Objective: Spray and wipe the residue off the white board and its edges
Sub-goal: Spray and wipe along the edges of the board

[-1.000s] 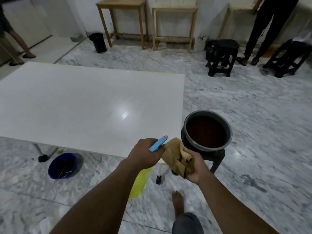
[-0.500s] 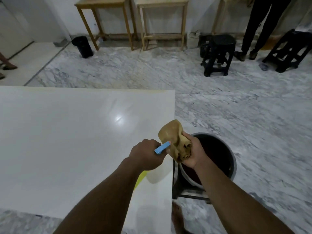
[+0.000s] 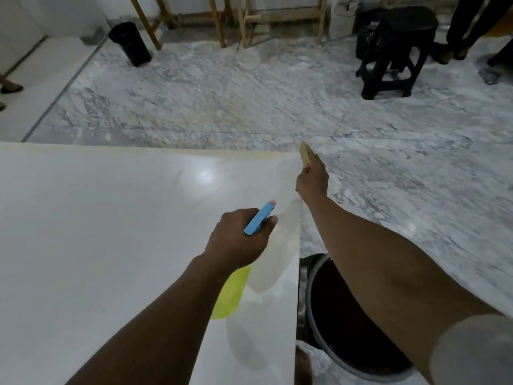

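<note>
Tan cloth (image 3: 305, 152) at board (image 3: 111, 232) corner (left hand (image 3: 238, 240): bottle (image 3: 259, 219))

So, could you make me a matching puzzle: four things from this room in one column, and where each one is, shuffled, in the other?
Things:
1. yellow-green spray bottle with blue nozzle
2. tan crumpled cloth
3. grey-rimmed round bucket
4. black plastic stool

Places:
A. far off on the marble floor
B. in the left hand, over the white board
C. in the right hand, at the board's far right corner
D. beside the board's right edge, under the right forearm

Pairs: 1-B, 2-C, 3-D, 4-A.
</note>
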Demonstrator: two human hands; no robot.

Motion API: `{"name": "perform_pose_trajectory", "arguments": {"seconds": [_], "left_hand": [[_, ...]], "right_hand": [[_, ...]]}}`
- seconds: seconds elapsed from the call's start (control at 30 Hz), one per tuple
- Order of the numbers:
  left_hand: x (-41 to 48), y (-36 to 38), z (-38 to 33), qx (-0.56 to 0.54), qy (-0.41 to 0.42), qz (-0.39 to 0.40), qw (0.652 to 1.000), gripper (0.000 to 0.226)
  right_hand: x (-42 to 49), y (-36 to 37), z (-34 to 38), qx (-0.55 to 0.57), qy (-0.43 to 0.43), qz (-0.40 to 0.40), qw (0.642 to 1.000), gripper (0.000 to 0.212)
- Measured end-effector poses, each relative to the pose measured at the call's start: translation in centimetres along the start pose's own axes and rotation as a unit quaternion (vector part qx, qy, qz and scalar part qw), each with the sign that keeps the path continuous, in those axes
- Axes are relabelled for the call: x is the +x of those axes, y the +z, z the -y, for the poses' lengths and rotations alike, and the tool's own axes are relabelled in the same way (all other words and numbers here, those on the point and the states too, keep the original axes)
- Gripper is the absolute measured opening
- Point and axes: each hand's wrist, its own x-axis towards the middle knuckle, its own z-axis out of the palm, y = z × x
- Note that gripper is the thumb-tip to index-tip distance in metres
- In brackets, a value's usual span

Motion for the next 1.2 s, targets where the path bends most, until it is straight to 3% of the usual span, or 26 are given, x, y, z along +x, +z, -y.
{"name": "perform_pose_trajectory", "arguments": {"seconds": [0.13,0.43,0.77,1.0,1.2], "left_hand": [[3.0,0.6,0.0,-0.01,0.006,0.003,1.0,0.036],[2.3,2.6,3.1,-0.042,-0.002,0.003,0.999,0.039],[-6.2,2.7,4.8,-0.005,0.019,-0.009,1.0,0.039],[-19.2,4.3,6.7,-0.012,0.059,0.003,0.998,0.036],[-31.8,5.6,11.8,-0.018,0.046,-0.003,0.999,0.047]], "right_hand": [[3.0,3.9,-1.3,-0.084,-0.019,0.054,0.995,0.05],[0.2,5.2,-3.6,-0.081,-0.017,0.028,0.996,0.05],[-17.7,4.4,-9.4,-0.135,-0.048,0.029,0.989,0.051],[-33.3,3.4,-14.3,-0.142,-0.068,0.023,0.987,0.052],[-47.1,2.4,-18.1,-0.161,-0.043,0.019,0.986,0.052]]}}
